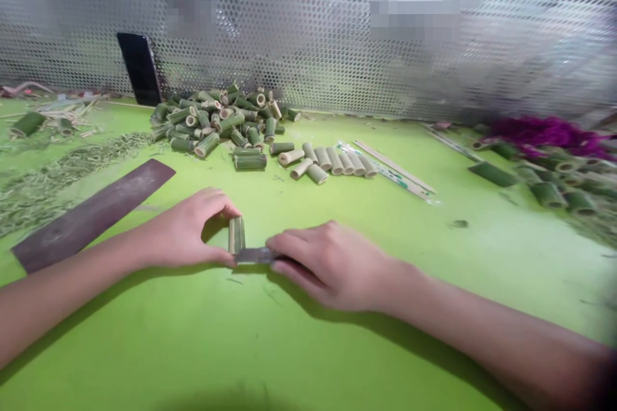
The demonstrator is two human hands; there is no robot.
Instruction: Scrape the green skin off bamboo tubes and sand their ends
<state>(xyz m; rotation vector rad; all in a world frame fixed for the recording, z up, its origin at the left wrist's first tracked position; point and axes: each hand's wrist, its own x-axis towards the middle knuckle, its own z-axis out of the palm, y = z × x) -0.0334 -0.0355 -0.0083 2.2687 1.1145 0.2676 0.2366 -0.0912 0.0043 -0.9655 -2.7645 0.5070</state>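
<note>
My left hand [190, 231] pinches a short green bamboo tube [236, 234] that stands on the green table [308, 334], thumb at its base and fingers at its top. My right hand [328, 263] is closed on a small flat metal blade [254, 255], whose tip lies against the foot of the tube. Both forearms reach in from the bottom corners.
A pile of cut bamboo tubes [216, 119] lies at the back, with a row of peeled pale tubes [332, 164] beside it. A long dark flat bar [91, 212] lies on the left near green shavings [58, 173]. A black phone [139, 67] leans on the perforated metal wall. More tubes and purple material [549, 131] sit at the right.
</note>
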